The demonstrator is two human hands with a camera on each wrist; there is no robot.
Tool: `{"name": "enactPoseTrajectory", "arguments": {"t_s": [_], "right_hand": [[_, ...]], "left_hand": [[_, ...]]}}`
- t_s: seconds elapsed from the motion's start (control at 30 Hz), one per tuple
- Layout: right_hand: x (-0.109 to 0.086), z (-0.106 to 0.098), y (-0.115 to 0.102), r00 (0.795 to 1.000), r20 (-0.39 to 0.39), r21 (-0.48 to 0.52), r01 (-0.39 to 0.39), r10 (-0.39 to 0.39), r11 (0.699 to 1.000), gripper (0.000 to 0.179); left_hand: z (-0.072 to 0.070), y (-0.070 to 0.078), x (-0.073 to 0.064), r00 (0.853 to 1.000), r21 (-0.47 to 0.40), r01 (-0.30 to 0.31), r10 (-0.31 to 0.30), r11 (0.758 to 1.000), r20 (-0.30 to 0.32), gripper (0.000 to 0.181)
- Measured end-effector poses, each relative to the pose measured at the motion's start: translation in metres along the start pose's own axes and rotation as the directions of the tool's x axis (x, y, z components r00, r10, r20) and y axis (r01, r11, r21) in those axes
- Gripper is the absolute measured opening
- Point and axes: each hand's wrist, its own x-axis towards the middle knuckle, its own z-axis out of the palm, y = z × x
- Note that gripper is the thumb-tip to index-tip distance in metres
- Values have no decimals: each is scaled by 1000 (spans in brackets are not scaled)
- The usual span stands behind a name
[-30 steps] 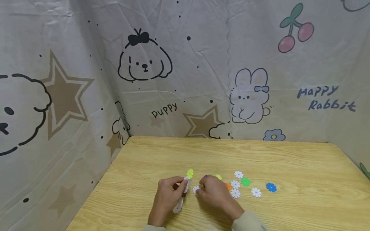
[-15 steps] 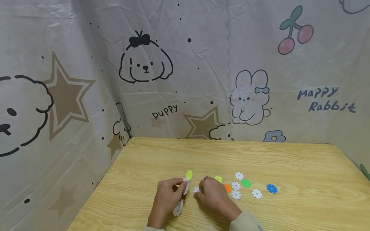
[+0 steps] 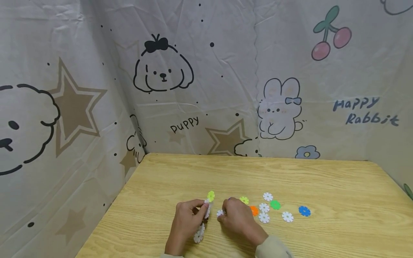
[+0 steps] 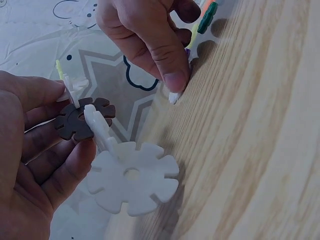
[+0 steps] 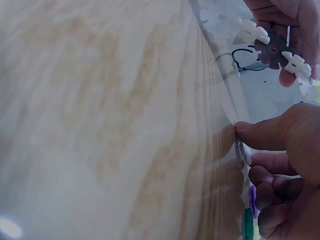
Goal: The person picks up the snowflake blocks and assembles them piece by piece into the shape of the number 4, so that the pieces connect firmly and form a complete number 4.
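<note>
Since a second ago, my right hand (image 3: 238,216) has drawn in over a white notched plastic disc (image 3: 220,213), pinching it at the wood-grain tabletop (image 3: 180,175). Left hand (image 3: 188,216) grips an interlocked white, brown and yellow-green disc chain (image 4: 75,124) nearby. Rightward: loose coloured discs (image 3: 275,205).

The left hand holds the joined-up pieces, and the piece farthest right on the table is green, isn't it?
Not quite: the head view shows the piece farthest right on the table is blue, not green. The left hand does hold the joined-up pieces.
</note>
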Motion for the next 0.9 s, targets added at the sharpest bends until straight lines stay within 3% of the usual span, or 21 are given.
{"name": "enactPoseTrajectory", "arguments": {"t_s": [0.3,0.57,0.73,0.9], "right_hand": [[0,-11,5,998,65,151,-29,19,988,26],[-5,-17,15,996,68,354,29,-57,935,17],[-9,-23,19,995,75,373,27,-59,927,5],[-12,-30,21,997,64,370,25,-52,929,14]], "left_hand": [[2,0,-1,1000,-15,-1,1,1000,14,13],[3,2,0,998,-35,16,-14,999,63,17],[5,5,0,997,-51,8,-4,999,81,17],[7,9,1,995,-78,12,-4,997,97,18]]}}
